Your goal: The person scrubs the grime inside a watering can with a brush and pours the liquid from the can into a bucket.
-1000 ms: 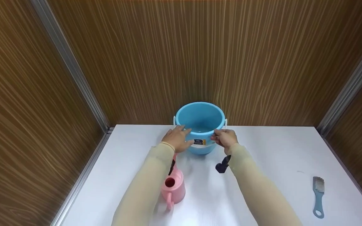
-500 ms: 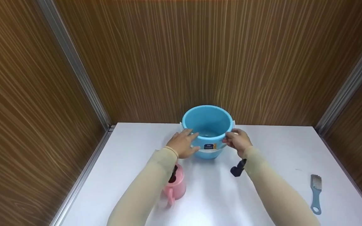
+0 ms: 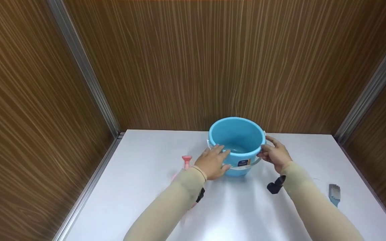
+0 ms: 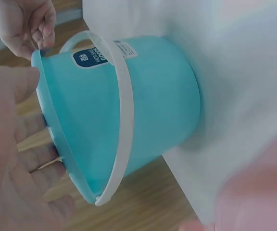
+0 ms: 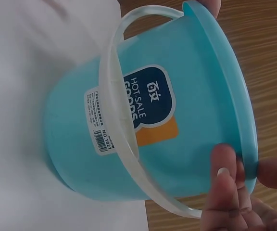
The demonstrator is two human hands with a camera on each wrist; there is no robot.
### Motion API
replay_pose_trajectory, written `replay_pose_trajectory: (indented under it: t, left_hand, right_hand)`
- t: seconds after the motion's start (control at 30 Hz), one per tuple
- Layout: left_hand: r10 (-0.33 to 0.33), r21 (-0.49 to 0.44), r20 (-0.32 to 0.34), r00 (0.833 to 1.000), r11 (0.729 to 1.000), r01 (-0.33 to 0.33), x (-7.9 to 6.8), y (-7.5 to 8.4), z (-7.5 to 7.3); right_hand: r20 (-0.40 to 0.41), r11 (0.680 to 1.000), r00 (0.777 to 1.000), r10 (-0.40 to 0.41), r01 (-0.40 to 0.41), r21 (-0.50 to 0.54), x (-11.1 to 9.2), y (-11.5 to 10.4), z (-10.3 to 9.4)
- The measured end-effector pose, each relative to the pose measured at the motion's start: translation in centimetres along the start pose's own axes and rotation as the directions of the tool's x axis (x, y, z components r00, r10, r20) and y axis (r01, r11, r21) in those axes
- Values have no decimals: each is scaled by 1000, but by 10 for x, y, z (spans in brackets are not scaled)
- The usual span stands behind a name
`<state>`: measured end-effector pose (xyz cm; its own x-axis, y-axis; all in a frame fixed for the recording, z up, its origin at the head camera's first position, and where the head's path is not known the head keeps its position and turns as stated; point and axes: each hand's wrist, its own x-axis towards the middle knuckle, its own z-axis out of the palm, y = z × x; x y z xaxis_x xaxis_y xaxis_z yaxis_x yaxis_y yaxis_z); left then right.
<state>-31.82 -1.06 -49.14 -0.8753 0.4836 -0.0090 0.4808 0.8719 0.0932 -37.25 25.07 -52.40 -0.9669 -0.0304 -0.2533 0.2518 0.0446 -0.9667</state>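
Blue bucket (image 3: 234,135) labelled "HOT-SALE GOODS" pinched at the rim

The blue bucket is set upright on the white surface (image 3: 152,150), near the back wall panel (image 3: 193,67). On its side, a navy label (image 5: 150,94) with an orange corner is carried; "HOT-SALE" can be read in white capitals beneath two stylised Chinese characters, while "GOODS" is partly covered by the white handle (image 5: 112,96), which is hung down across the front. Beside it, a white sticker (image 5: 92,115) is printed with a barcode, "NO.1021" and Chinese lines too small to be read.

The rim is pinched at its right side by the right hand (image 3: 276,155), with the wall held between thumb and fingers. At the left front, the rim is touched by the left hand (image 3: 212,163), whose fingers are extended and spread.

A pink watering can (image 3: 186,162) is mostly hidden under the left sleeve (image 3: 169,207); only its flared spout is clearly shown. At the far right, a grey-blue brush (image 3: 334,193) is laid on the surface, its lower end covered by the right sleeve (image 3: 320,207). No lettering can be made out on either.
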Motion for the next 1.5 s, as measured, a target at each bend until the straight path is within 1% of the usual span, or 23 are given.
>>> replay_pose_trajectory:
  t: [0.2,0.43,0.53,0.67,0.73,0.9,1.07,1.17,1.23,1.3,1.37,1.5]
  left_hand:
    - [1,13,-39,999,1000,0,2,12,6]
    - [7,-4,-70,998,1000,-7,5,21,12]
    - [15,-14,-94,995,1000,-16,6,27,14]
    - [41,-34,-125,991,998,-45,6,38,17]
    - [49,-33,-138,989,998,-54,5,42,19]
    - [57,4,-179,982,998,-57,1,48,26]
    - [59,-10,-232,971,998,-63,-2,51,34]
    - [60,-22,-273,960,997,-69,-4,51,40]
    - [60,-22,-310,949,997,-71,-6,51,45]
    - [59,-24,-351,934,997,-71,-8,52,50]
    - [55,-23,-397,916,997,-71,-11,54,54]
    - [63,-12,-486,872,997,-79,-15,62,62]
  right_hand:
    - [15,999,1000,-22,23,-23,-4,0,-18]
    - [8,998,1000,-27,28,-49,-14,2,-42]
    - [-2,998,1000,-29,29,-56,-19,1,-53]
    - [-26,997,999,-36,35,-68,-22,-1,-65]
    - [-35,996,998,-43,40,-77,-22,-2,-68]
    - [-39,995,998,-50,46,-91,-21,-2,-70]
    - [4,994,998,-62,62,-93,-22,0,-70]
    - [25,993,996,-81,83,-80,-22,1,-66]
    - [9,992,995,-98,99,-79,-22,1,-62]
    - [-22,987,992,-121,118,-109,-22,2,-57]
    - [-60,975,987,-151,138,-175,-22,3,-52]
    - [-118,929,975,-190,140,-342,-21,5,-47]
